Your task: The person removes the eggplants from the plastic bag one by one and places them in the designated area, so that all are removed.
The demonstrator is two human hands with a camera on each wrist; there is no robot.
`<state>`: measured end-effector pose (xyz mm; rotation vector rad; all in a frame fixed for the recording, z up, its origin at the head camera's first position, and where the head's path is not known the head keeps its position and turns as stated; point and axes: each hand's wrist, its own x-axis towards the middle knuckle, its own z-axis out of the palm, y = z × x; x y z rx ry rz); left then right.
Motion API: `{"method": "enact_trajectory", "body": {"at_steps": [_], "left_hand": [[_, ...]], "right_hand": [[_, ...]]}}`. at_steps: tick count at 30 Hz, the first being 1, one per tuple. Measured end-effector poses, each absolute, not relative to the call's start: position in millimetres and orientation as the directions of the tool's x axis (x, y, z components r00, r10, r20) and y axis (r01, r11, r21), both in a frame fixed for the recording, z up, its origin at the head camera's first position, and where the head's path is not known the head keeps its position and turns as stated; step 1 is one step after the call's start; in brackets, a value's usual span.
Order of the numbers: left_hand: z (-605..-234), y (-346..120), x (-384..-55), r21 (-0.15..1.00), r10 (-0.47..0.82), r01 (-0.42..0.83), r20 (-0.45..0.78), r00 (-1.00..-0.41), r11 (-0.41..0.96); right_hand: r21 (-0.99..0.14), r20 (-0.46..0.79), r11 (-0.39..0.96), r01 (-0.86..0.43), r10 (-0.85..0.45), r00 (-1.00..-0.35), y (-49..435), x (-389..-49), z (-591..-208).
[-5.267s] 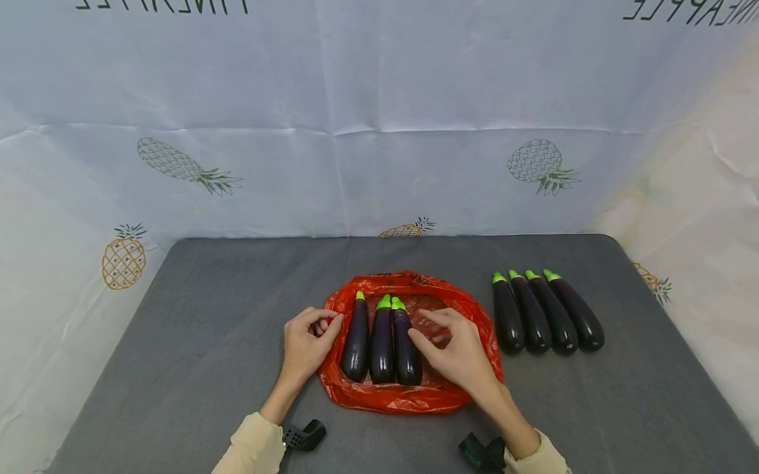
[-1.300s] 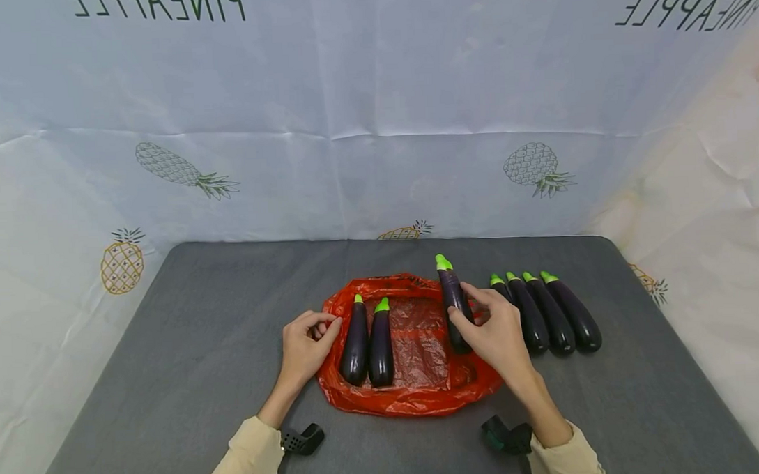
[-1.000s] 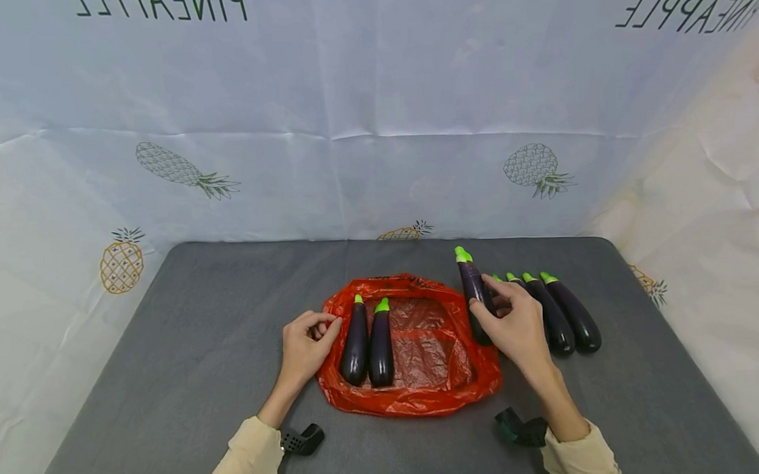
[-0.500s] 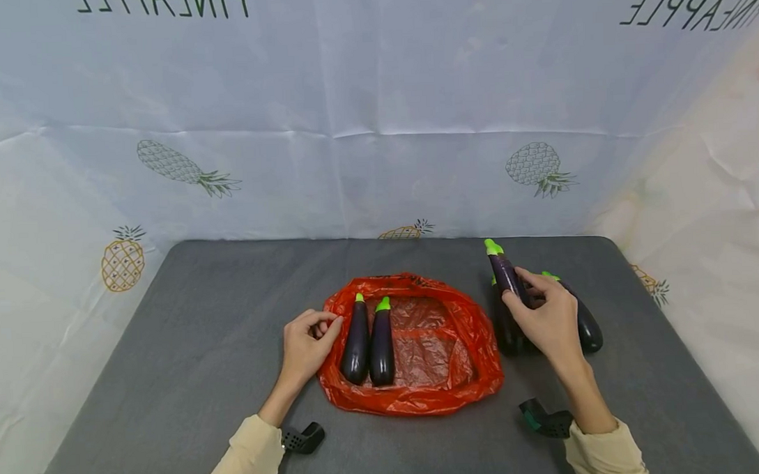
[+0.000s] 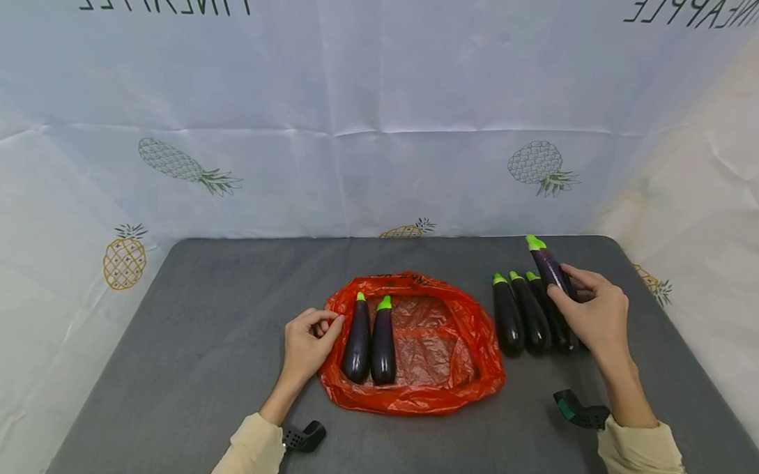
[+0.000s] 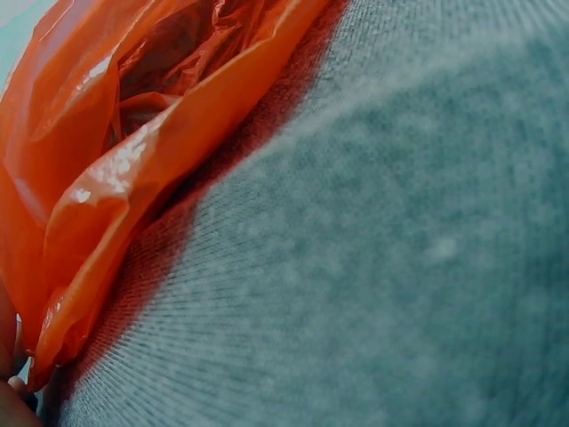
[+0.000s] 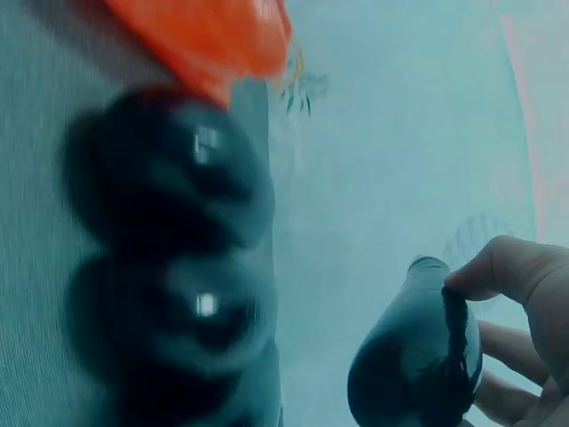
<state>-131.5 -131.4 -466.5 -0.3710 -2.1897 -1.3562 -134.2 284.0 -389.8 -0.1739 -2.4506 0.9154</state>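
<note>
My right hand (image 5: pixel 598 316) grips an eggplant (image 5: pixel 548 264) by its middle, held above the right end of a row of eggplants (image 5: pixel 509 319) on the table. The right wrist view shows thumb and fingers around the held eggplant (image 7: pixel 418 356), with the row's rounded ends beside it. A red plastic bag (image 5: pixel 423 401) lies with its mouth spread and its rim rolled down. Inside, at its left, two eggplants (image 5: pixel 357 342) lie side by side, green stems away from me. My left hand (image 5: pixel 304 344) pinches the bag's left rim; the left wrist view shows that bag edge (image 6: pixel 133 169) near the fingertips.
The grey table (image 5: pixel 232 326) carries the bag in the middle and the eggplant row to its right. A pale cloth (image 5: pixel 327 183) printed with pineapples hangs behind and at the sides. Black wrist cameras (image 5: pixel 305 436) stick out near both wrists.
My right hand has taken the third eggplant out of the bag, lifted it and carried it right, over the row to its right end. My left hand stays at the bag's rim.
</note>
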Motion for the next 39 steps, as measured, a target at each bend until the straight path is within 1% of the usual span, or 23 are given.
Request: {"method": "enact_trajectory", "body": {"at_steps": [8,11,14,16,19,20,24,26,27,31,36,39], "left_hand": [[-467,-131,-132,0.745,-0.049,0.477,0.560,-0.827,0.466],[-467,-131,-131,0.747,-0.049,0.474,0.557,-0.829,0.466],[-466,-131,-131,0.751,-0.049,0.474,0.554,-0.831,0.460],[-466,-131,-131,0.750,-0.045,0.477,0.556,-0.830,0.458],[-466,-130,-131,0.753,-0.044,0.475,0.552,-0.833,0.456],[-466,-131,-131,0.754,-0.043,0.472,0.549,-0.835,0.457],[-466,-131,-131,0.759,-0.041,0.468,0.542,-0.839,0.452],[-467,-132,-132,0.753,-0.036,0.480,0.552,-0.833,0.450],[-467,-131,-132,0.747,-0.034,0.489,0.561,-0.827,0.451],[-468,-131,-132,0.736,-0.031,0.503,0.577,-0.816,0.453],[-466,-131,-131,0.747,-0.038,0.485,0.560,-0.827,0.455],[-465,-131,-130,0.753,-0.039,0.477,0.551,-0.834,0.453]], "right_hand": [[-0.664,0.360,0.746,0.047,0.374,-0.854,314,-135,-394],[-0.669,0.351,0.739,0.078,0.406,-0.844,331,-140,-407],[-0.687,0.319,0.717,0.121,0.447,-0.836,350,-145,-422],[-0.690,0.294,0.708,0.152,0.466,-0.834,356,-145,-425],[-0.687,0.266,0.705,0.177,0.470,-0.841,354,-140,-417],[-0.674,0.267,0.715,0.185,0.470,-0.841,361,-143,-425],[-0.665,0.227,0.713,0.221,0.476,-0.850,366,-143,-428],[-0.660,0.218,0.715,0.231,0.476,-0.852,369,-143,-431],[-0.662,0.203,0.709,0.240,0.479,-0.854,363,-139,-423],[-0.634,0.202,0.730,0.256,0.476,-0.856,361,-136,-419],[-0.633,0.148,0.718,0.289,0.478,-0.866,364,-135,-425],[-0.627,0.121,0.710,0.319,0.494,-0.861,366,-135,-430]]}}
